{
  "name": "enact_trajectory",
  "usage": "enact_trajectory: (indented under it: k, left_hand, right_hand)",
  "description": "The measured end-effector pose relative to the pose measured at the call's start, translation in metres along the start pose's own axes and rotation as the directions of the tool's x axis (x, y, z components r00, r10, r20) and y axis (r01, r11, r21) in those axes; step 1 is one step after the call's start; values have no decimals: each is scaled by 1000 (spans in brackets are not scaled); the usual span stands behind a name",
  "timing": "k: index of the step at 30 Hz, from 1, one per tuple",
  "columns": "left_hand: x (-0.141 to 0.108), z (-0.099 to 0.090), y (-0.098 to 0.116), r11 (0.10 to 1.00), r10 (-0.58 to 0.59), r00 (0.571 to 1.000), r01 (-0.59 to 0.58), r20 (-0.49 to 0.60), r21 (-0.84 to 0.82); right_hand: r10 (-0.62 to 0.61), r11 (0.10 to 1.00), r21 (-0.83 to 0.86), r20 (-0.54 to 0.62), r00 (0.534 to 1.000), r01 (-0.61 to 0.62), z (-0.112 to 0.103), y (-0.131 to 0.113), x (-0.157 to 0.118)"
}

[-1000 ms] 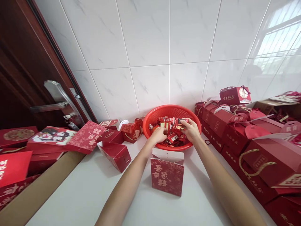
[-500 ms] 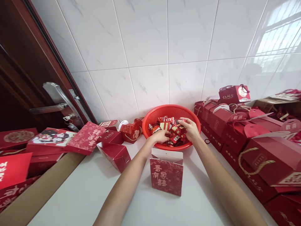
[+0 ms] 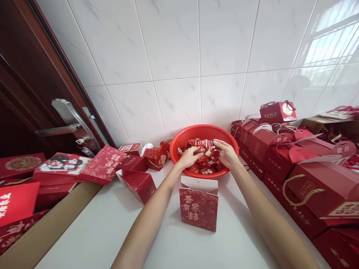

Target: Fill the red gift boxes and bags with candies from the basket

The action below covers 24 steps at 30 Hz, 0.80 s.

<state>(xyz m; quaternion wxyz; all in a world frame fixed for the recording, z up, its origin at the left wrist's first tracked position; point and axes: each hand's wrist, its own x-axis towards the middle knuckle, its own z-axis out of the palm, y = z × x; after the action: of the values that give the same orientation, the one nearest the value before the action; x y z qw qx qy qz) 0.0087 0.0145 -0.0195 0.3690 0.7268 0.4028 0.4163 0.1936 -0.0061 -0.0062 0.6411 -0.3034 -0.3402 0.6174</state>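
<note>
Touching sweets (image 3: pixel 207 162) in the far basket (image 3: pixel 206 129), the left hand (image 3: pixel 190 157) and right hand (image 3: pixel 226 154) have half-curled fingers; I can't tell whether either grips one. Wrapped, they should be light, slippery, best pinched by the middle.

Left grip (image 3: pixel 191 157) and right grip (image 3: pixel 228 154) among wrapped packets (image 3: pixel 208 163), red basket (image 3: pixel 204 131), open red box (image 3: pixel 198 209) in front

The left forearm (image 3: pixel 150 218) and right forearm (image 3: pixel 267 211) angle inward to the red basket (image 3: pixel 203 131). Inside its left part, the left hand (image 3: pixel 190 157) bends its fingers inward; at the basket's right, the right hand (image 3: pixel 227 154) curls toward its mate. From here, I can't tell whether either grips.
</note>
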Motion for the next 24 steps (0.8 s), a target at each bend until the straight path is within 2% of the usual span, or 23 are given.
enact_trajectory:
  k: [2, 5, 10, 15, 18, 22, 24]
  left_hand:
    - [-4, -3, 2, 992, 11, 1000, -14, -27, -122]
    - [-12, -8, 9, 965, -33, 997, 12, -77, -263]
    - [-29, -18, 37, 913, -42, 996, 5, -80, -408]
    - [-48, -26, 70, 922, 18, 994, -56, -104, -382]
    - [-62, -24, 86, 938, 67, 987, -113, -149, -329]
    - [-80, -15, 100, 944, 84, 982, -133, -169, -302]
    - [-86, -11, 103, 944, 108, 981, -152, -160, -294]
  right_hand:
    - [8, 1000, 13, 24, 1000, -8, 1, -2, -1]
    - [-6, 1000, -8, 61, 998, 6, 7, -7, -5]
    - [22, 998, -62, 94, 995, -16, 24, -25, -21]
    - [31, 978, -209, 214, 976, 15, 40, -49, -51]
    - [2, 944, -314, 302, 953, 97, 47, -59, -69]
    - [21, 796, -551, 438, 899, 250, 54, -63, -90]
    - [-10, 729, -603, 465, 885, 325, 58, -63, -98]
